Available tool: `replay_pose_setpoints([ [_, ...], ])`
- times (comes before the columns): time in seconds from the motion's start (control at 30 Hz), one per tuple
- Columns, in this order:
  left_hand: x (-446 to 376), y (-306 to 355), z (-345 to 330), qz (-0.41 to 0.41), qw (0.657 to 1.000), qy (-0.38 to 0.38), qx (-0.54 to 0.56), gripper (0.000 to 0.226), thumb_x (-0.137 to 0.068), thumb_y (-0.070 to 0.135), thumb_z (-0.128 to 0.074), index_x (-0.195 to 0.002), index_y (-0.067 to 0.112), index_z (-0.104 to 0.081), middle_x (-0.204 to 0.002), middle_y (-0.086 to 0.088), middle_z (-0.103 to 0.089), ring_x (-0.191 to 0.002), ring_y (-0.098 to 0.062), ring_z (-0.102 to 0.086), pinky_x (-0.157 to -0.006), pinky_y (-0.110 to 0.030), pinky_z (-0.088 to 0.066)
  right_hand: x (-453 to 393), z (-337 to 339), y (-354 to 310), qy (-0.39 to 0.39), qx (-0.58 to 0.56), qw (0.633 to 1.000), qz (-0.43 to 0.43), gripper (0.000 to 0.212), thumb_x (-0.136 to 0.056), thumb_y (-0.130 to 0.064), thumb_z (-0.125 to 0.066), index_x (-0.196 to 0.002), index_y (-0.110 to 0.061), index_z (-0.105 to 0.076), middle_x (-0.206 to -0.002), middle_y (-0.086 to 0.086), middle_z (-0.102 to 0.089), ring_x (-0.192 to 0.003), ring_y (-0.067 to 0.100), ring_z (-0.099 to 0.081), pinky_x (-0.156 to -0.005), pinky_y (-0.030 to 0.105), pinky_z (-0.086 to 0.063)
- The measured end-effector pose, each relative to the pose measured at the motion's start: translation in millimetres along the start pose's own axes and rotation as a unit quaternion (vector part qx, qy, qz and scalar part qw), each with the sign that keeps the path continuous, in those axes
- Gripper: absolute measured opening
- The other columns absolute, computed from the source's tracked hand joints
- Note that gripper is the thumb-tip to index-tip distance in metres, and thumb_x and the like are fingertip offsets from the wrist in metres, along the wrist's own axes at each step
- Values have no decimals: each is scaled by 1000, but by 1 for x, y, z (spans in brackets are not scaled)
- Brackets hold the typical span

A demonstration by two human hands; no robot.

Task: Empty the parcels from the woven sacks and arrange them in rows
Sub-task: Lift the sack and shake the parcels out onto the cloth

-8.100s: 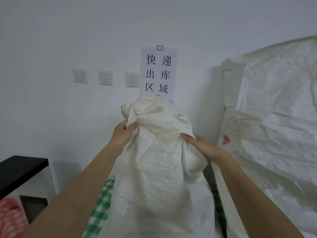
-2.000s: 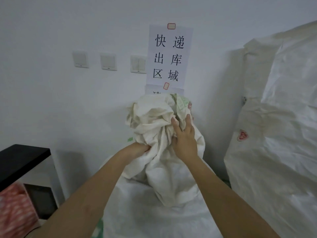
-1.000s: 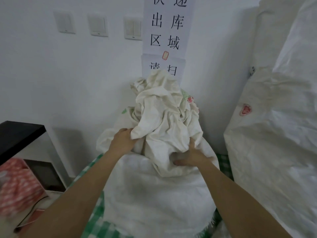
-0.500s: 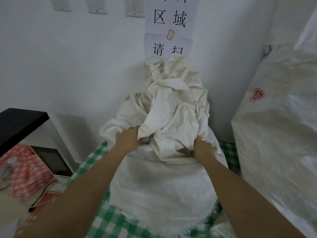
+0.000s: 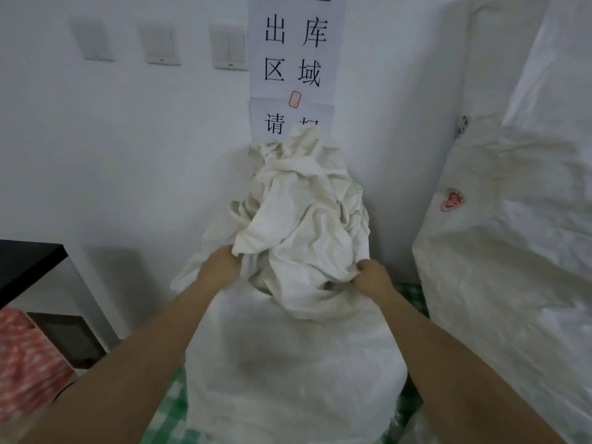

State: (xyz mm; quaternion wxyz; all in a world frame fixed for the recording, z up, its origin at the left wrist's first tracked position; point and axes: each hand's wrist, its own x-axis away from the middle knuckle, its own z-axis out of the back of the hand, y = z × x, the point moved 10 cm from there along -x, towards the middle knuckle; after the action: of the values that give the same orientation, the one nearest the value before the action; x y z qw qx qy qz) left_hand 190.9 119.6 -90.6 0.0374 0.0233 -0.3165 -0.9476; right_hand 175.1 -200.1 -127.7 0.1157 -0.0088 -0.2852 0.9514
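Gripping the crumpled woven sack (image 5: pixel 301 225) at frame centre, the left hand (image 5: pixel 221 267) bunches cloth on its left side and the right hand (image 5: pixel 371 278) pinches a fold on its right. It sits atop a fuller sack (image 5: pixel 288 363) below (no parcels visible). To do this well, I'd keep both grips even and press the loose cloth down so it stays put.

Dim, flat, cool indoor light. Soft shadows on white wall (image 5: pixel 134 174) behind crumpled white woven sack (image 5: pixel 301 219). Motion blur on left hand (image 5: pixel 217 267); right hand (image 5: pixel 371 278) sharper. Wide-angle bending at edges. No glare.
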Motion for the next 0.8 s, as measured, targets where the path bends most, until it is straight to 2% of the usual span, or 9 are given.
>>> replay_pose_setpoints([
  [0.1, -20, 36, 80, -10, 968, 143, 208, 39, -101, 30, -37, -107, 0, -60, -104, -21, -63, -95, -34, -61, -80, -41, -47, -8, 61, -50, 80, -180, 978, 61, 6, -89, 0, -50, -88, 3, -54, -83, 14, -55, -76, 26, -51, -63, 32, -40],
  [0.17, -10, 43, 102, -26, 934, 185, 305, 38, -101, 33, -38, -108, 3, -61, -101, -14, -62, -92, -28, -58, -78, -36, -43, 3, 78, -59, 127, -234, 959, 94, 8, -92, -3, -48, -85, -1, -50, -78, 10, -54, -70, 20, -47, -57, 29, -33],
  [0.23, 0, 42, 72, -16, 964, 110, 240, 41, -101, 35, -36, -108, 3, -60, -106, -18, -63, -93, -29, -58, -78, -34, -42, 9, 56, -50, 80, -157, 981, 84, 8, -95, -10, -47, -88, -8, -51, -85, 5, -57, -81, 21, -54, -64, 28, -39],
  [0.3, 6, 45, 26, 9, 989, -15, 146, 42, -102, 35, -34, -104, 1, -59, -112, -27, -62, -90, -31, -57, -74, -33, -38, 9, 20, -37, -23, -18, 998, 57, 18, -96, -14, -46, -111, -9, -55, -114, 7, -58, -107, 28, -56, -81, 31, -42],
  [0.37, 4, 63, 37, -1, 981, 17, 196, 42, -102, 32, -35, -109, -2, -59, -113, -25, -61, -97, -34, -58, -73, -30, -35, 8, 36, -52, 5, -58, 997, 54, 27, -96, -11, -44, -120, -5, -54, -123, 11, -56, -111, 30, -54, -82, 28, -39],
  [0.47, 3, 67, 77, -12, 927, 126, 354, 45, -101, 36, -37, -124, 2, -56, -113, -12, -59, -107, -28, -57, -81, -30, -41, 3, 71, -58, 117, -195, 971, 70, 14, -96, -9, -46, -105, -5, -55, -103, 9, -59, -92, 26, -55, -65, 28, -40],
  [0.6, 14, 53, 27, 23, 972, -3, 236, 46, -102, 40, -33, -117, 4, -57, -104, -13, -59, -103, -30, -56, -79, -32, -41, 1, 38, -36, -3, -21, 999, 41, 33, -95, -16, -50, -127, -7, -51, -130, 11, -55, -115, 30, -54, -90, 33, -43],
  [0.73, 10, 67, 67, 7, 931, 92, 354, 48, -101, 41, -36, -129, 6, -53, -116, -8, -57, -108, -25, -55, -84, -30, -41, -4, 79, -49, 108, -183, 976, 46, 15, -95, -8, -46, -104, -1, -54, -105, 13, -59, -93, 30, -57, -66, 29, -41],
  [0.8, 8, 65, 63, 8, 934, 75, 350, 52, -100, 44, -35, -130, 5, -52, -122, -10, -58, -111, -26, -56, -84, -30, -41, 2, 72, -54, 83, -159, 982, 57, 8, -95, -12, -48, -96, -6, -53, -99, 9, -58, -89, 28, -55, -66, 29, -42],
])
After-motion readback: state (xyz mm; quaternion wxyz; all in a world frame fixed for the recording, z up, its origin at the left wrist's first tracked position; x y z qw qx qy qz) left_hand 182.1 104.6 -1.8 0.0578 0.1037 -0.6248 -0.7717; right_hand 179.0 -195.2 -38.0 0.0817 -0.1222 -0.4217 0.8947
